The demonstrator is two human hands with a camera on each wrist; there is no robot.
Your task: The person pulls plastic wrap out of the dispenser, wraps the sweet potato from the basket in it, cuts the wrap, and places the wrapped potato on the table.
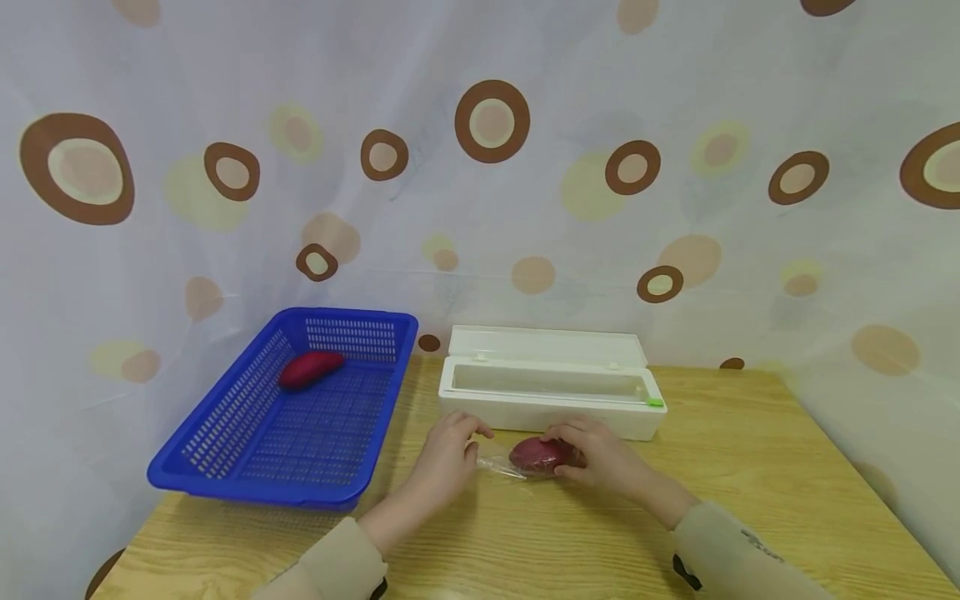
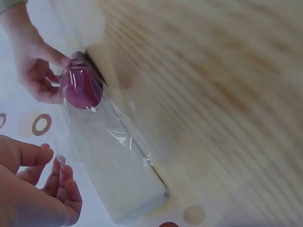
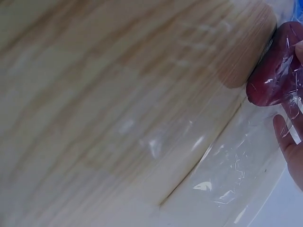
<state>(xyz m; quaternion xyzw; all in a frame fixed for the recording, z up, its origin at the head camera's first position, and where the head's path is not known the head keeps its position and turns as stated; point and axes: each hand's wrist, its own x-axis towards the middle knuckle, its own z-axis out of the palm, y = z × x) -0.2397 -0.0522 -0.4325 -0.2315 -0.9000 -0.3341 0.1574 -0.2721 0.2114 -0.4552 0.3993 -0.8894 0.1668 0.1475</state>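
Note:
A purple sweet potato lies on the table in front of a white cling film box, under clear cling film. My right hand holds it from the right, thumb and fingers curled about its end through the film. To its left, my left hand is at the film's loose edge with bent fingers. In the left wrist view, a crinkled bit of film shows at the fingertips of the left hand. Film stretches over the sweet potato in the right wrist view, where the right hand is only partly visible.
The long white cling film box stands behind the hands, its lid raised and a green piece at its right end. On the left is a blue plastic basket with another sweet potato inside. A patterned curtain hangs behind the wooden table.

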